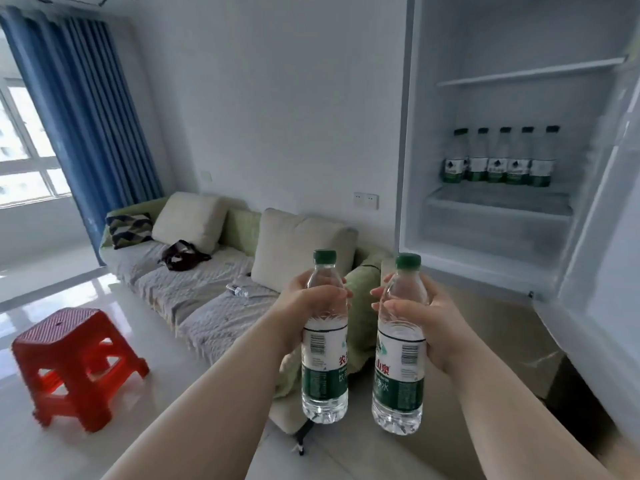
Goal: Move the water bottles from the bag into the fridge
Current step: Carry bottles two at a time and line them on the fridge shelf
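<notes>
Fridge [429, 98] open ahead, left hand [304, 306] and right hand [434, 323] fingers [325, 293] wrapped round upright bottles [325, 368], caps up

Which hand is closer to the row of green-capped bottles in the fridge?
Right. The right hand, gripping a clear green-capped plastic bottle, is below and left of the row of bottles; the left hand, gripping another such bottle, is farther left.

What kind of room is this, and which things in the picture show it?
Probably a living room in a home: a sofa with cushions, blue curtains beside a window, and an open fridge holding five water bottles.
</notes>
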